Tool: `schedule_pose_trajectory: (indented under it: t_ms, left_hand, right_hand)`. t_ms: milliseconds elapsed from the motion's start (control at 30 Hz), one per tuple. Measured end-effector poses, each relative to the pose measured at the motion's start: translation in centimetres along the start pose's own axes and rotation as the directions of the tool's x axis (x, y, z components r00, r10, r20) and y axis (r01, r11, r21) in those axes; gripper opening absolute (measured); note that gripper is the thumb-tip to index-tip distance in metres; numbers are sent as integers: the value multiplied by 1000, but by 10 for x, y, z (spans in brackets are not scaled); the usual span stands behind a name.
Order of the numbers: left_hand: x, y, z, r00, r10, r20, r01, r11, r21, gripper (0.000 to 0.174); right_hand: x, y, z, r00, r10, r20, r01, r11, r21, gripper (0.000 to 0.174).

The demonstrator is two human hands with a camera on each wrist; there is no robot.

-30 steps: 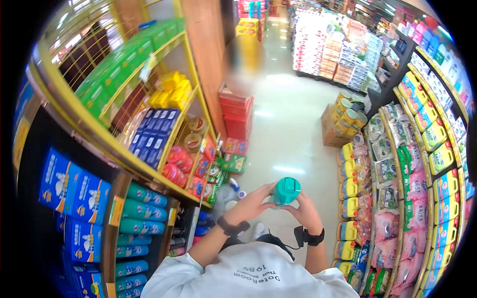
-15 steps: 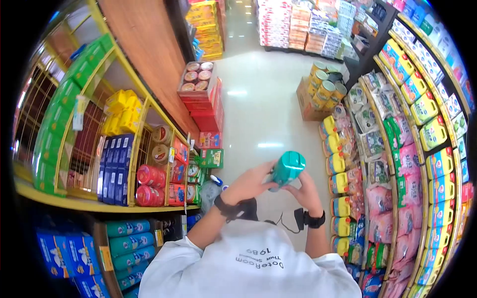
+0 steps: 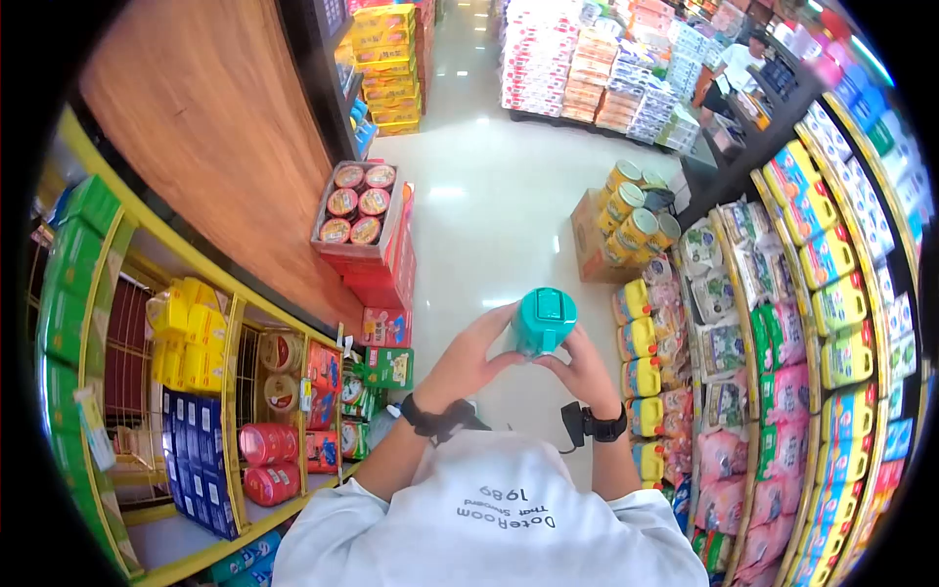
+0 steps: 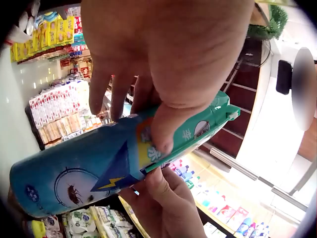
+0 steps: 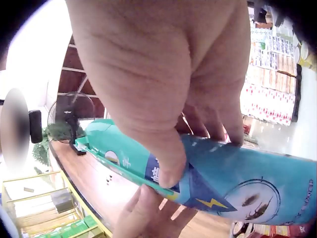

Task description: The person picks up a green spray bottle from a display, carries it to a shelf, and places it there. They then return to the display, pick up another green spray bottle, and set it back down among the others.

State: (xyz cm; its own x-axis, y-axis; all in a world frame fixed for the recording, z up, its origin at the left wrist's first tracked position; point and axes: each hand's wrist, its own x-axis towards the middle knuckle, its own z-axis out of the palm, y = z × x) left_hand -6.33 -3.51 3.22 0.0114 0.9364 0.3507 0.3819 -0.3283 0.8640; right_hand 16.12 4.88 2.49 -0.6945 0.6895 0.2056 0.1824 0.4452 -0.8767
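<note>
An insecticide spray can (image 3: 544, 321), blue with a teal-green cap, is held between both hands in front of the chest. My left hand (image 3: 477, 360) grips it from the left side, thumb across the label. From the other side my right hand (image 3: 592, 374) grips it too, its thumb close to the left one. In the left wrist view the can (image 4: 74, 171) shows a cockroach in a target ring and a yellow lightning bolt on a dark blue triangle. The right wrist view shows the can's (image 5: 252, 181) other side, with insects in a similar ring.
Yellow-framed shelves (image 3: 235, 382) with boxes and jars line the left side. A red carton of round tubs (image 3: 357, 210) and a box of yellow cans (image 3: 631, 220) stand on the floor (image 3: 469, 264). Shelves of detergent bottles (image 3: 846, 323) run along the right. A person (image 3: 736, 68) is farther back.
The view has shifted along the aisle, bringing the tub carton nearer and the wooden panel into fuller view. Both hands keep hold of the can, which tilted and now sits slightly left.
</note>
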Motion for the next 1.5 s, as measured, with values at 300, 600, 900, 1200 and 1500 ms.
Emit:
schedule_pose_trajectory:
  t_ms: [300, 600, 900, 1200, 1500]
  left_hand:
    - [133, -63, -59, 1000, 0, 6, 0, 998, -70, 73]
    - [247, -140, -84, 992, -46, -121, 26, 987, -161, 74]
    - [415, -220, -122, 977, -112, -179, 69, 970, -232, 74]
    - [550, -281, -178, 949, -124, -290, 89, 987, -132, 74]
    - [663, -378, -255, 958, -138, -250, 102, 983, -152, 75]
  right_hand:
    - [146, 43, -24, 998, 49, -27, -40, 963, 268, 58]
    - [290, 102, -60, 999, 9, 38, -18, 974, 224, 60]
    - [475, 171, -124, 992, -76, 97, 53, 973, 223, 60]
    - [651, 220, -162, 968, -105, 227, 26, 945, 326, 63]
    - [803, 276, -150, 977, -48, 208, -14, 958, 286, 61]
